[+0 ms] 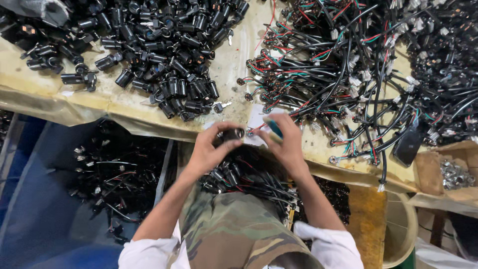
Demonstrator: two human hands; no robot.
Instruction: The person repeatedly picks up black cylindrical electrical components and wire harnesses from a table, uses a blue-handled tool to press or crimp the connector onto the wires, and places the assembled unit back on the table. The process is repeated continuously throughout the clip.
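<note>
Our left hand pinches a small black cylindrical lock barrel, our right hand grips a teal-handled tool; beyond both grips, heaps of black barrels and of wired harnesses remain

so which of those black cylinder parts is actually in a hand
The one pinched in the left hand, a black cylinder with a shiny end; the others lie piled on the table.

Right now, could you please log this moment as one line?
left hand: holds black cylinder part | right hand: holds teal-handled tool | lap: wired parts
</note>
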